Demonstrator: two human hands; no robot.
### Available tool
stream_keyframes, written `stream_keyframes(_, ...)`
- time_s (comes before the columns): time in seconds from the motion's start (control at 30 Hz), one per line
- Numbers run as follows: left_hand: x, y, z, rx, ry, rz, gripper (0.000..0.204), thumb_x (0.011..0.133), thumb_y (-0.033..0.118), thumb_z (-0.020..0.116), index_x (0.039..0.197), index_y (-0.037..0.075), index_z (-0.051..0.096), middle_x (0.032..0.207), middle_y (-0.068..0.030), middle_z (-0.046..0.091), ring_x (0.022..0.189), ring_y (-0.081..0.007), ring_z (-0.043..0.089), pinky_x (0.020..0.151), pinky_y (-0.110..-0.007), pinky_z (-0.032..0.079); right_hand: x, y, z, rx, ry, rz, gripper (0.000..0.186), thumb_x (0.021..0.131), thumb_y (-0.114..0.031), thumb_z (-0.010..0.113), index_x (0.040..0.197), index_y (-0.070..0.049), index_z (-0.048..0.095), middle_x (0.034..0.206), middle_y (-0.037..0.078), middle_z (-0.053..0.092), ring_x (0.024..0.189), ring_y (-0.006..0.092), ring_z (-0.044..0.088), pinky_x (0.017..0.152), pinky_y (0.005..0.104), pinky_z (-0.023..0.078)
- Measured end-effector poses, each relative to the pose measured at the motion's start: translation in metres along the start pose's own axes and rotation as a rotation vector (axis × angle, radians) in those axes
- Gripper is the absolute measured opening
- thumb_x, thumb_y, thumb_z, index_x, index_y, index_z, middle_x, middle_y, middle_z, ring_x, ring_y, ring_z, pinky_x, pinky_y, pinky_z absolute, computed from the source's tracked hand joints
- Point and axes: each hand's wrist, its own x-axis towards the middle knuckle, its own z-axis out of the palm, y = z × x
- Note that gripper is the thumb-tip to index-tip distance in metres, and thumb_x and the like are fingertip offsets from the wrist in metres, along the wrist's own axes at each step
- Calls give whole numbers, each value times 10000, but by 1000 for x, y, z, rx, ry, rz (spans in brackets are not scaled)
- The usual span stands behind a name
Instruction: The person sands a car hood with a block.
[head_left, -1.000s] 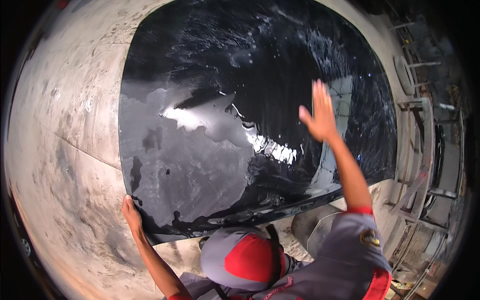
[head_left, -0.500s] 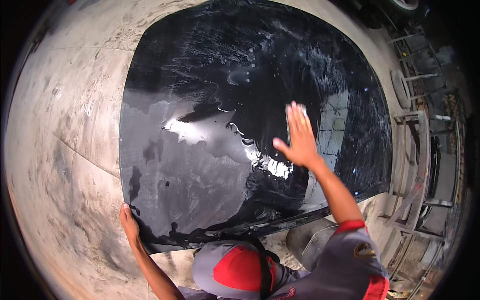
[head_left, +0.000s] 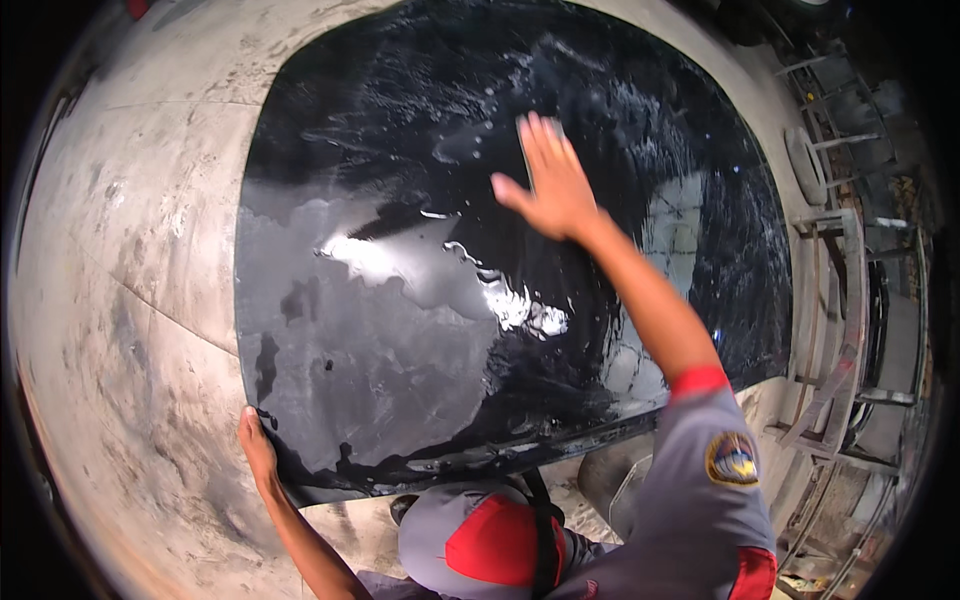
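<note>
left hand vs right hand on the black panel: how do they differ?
Left hand grips the lower left corner of the black panel; right hand lies flat on its wet upper middle. Left fingers curl round the edge; right fingers are spread. Left arm is bent close in; right arm is stretched out. Both are bare and touch the panel.

There is 1 view, from a camera worn on the person's head, looking steeply down and forward. It sits close: the grey and red cap (head_left: 495, 545) fills the lower edge, and both forearms rise into the picture from below. A large wet black panel (head_left: 420, 330) takes up most of the middle, with stained concrete floor (head_left: 130, 300) around it. The fisheye bends edges near the rim, where a metal rack (head_left: 850, 300) curves along the right side.
</note>
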Motion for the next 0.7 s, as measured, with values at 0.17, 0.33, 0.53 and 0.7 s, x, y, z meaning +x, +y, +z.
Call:
stream_keyframes(0.17, 2, -5, -3, 4, -89, -29, 469, 1110, 364, 418, 1043, -59, 609, 925, -31, 603, 862, -140, 520, 833, -315, 453, 15, -19, 9, -42, -59, 60, 1094, 919, -787, 407, 1593, 48, 194, 1680, 233, 160, 1567, 368, 130, 1270, 462, 102)
stream_keyframes(0.33, 2, -8, 0, 71, 42, 12, 447, 1107, 337, 422, 1044, -68, 600, 917, -40, 595, 871, -160, 511, 845, -325, 448, -37, -47, -1, -82, -156, -69, 1077, 922, -770, 428, 1590, 44, 200, 1667, 252, 174, 1568, 362, 122, 1261, 483, 125)
stream_keyframes(0.53, 1, -3, -2, 46, -28, 28, 410, 1107, 300, 411, 948, -50, 556, 834, -41, 535, 809, -151, 473, 774, -322, 435, 57, -25, 31, -1, 2, 31, 1065, 936, -747, 422, 1574, 81, 221, 1661, 273, 185, 1562, 392, 139, 1268, 470, 104)
stream_keyframes(0.7, 2, -1, 5, -5, -27, 29, 394, 1107, 278, 397, 941, -44, 552, 820, -33, 524, 797, -148, 464, 757, -323, 427, -30, -73, -3, -6, -188, -121, 1063, 936, -747, 430, 1590, 59, 202, 1672, 253, 170, 1568, 384, 126, 1263, 493, 101)
